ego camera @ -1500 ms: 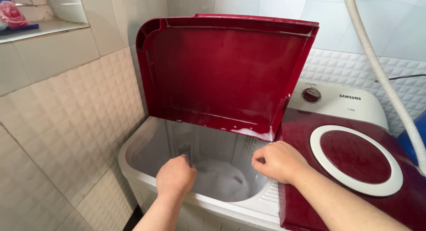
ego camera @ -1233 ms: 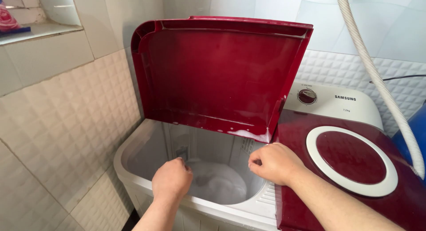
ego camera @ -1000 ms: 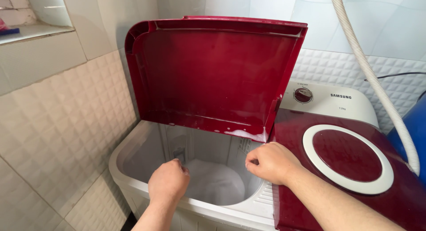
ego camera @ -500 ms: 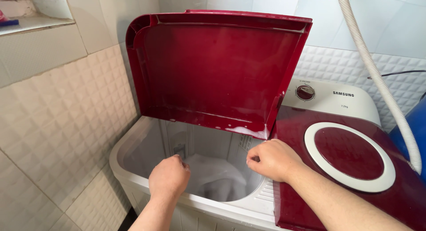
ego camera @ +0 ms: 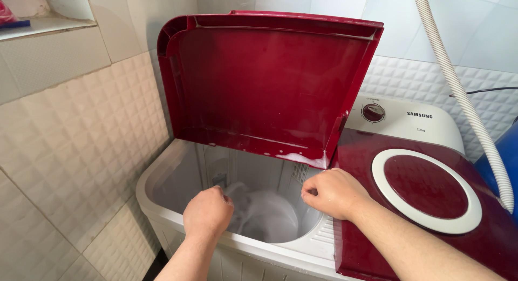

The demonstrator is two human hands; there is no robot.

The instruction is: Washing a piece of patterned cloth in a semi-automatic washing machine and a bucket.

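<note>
Item inspected: white cloth [ego camera: 265, 215], bunched and wet, lying in the wash tub [ego camera: 162, 190] of a twin-tub washing machine, low at 6 o'clock of the view.
Position: the cloth sits in the tub's right half, between the two hands and below them, amid foamy water.
Orientation: no firm shape; the visible fold appears to run from 10 o'clock down toward 4 o'clock (long axis judged only, the suds blur the edges). It points nowhere in particular.
Left hand [ego camera: 208, 215]: curled into a fist over the tub's near rim, at 9 o'clock of the cloth. Fingers are drawn together; whether they pinch fabric cannot be told, as the knuckles hide the fingertips.
Right hand [ego camera: 333, 193]: closed loosely, resting at the tub's right edge at 2 o'clock of the cloth, against the red deck. No object is seen in it.
Step in hand: judged to be handling the laundry in the tub, hands poised at the opening.
Next move calls for: a secure grasp on the sodden cloth and a lift clear of the rim, allowing for its weight and drip.
Surroundings: red lid [ego camera: 264, 81] propped upright at 12 o'clock; round spinner cover [ego camera: 426, 190] at 3 o'clock; dial [ego camera: 373, 112] on the white panel; corrugated hose [ego camera: 458, 92] down the tiled wall.
</note>
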